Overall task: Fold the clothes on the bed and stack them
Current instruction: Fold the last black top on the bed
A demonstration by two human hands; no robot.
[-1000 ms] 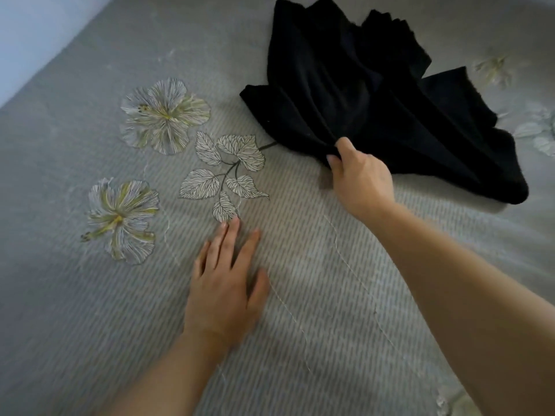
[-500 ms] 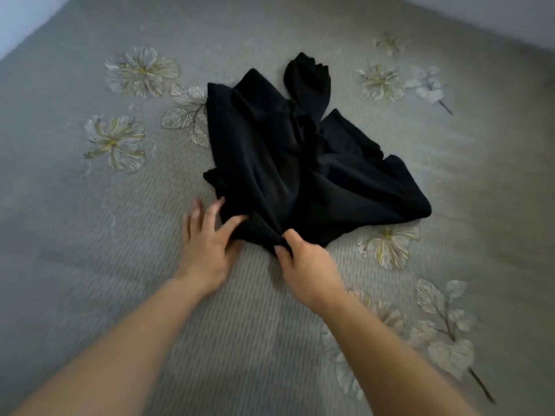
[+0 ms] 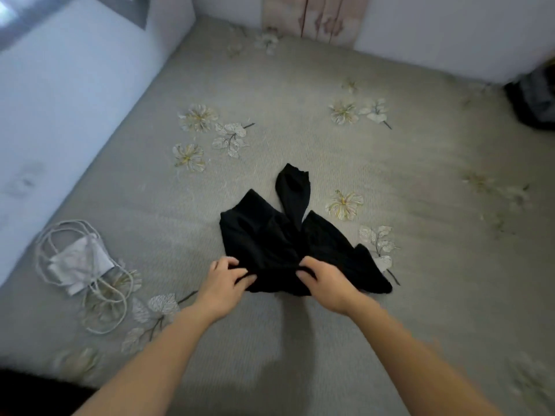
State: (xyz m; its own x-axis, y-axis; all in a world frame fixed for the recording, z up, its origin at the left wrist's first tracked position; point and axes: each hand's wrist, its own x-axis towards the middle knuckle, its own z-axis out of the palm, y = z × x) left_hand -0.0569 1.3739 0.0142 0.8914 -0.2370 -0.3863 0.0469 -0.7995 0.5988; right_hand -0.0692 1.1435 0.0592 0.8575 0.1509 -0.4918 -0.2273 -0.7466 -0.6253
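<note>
crumpled black fabric garment [image 3: 270,238]: mid-bed on grey flower-printed bed cover [image 3: 420,163], narrow part pointing far | left hand [image 3: 223,285]: fingers [image 3: 228,262] curled, gripping near-left edge | right hand [image 3: 327,283]: fingers curled, gripping near edge | near left: grey cloth pouch with white cord [image 3: 76,265], well apart

The bare left forearm [image 3: 156,352] and bare right forearm [image 3: 411,349] reach forward and converge, with the left hand [image 3: 223,280] and right hand [image 3: 326,283] close together, knuckles up, fingers curled into the near edge of a crumpled black fabric garment [image 3: 270,235].
</note>
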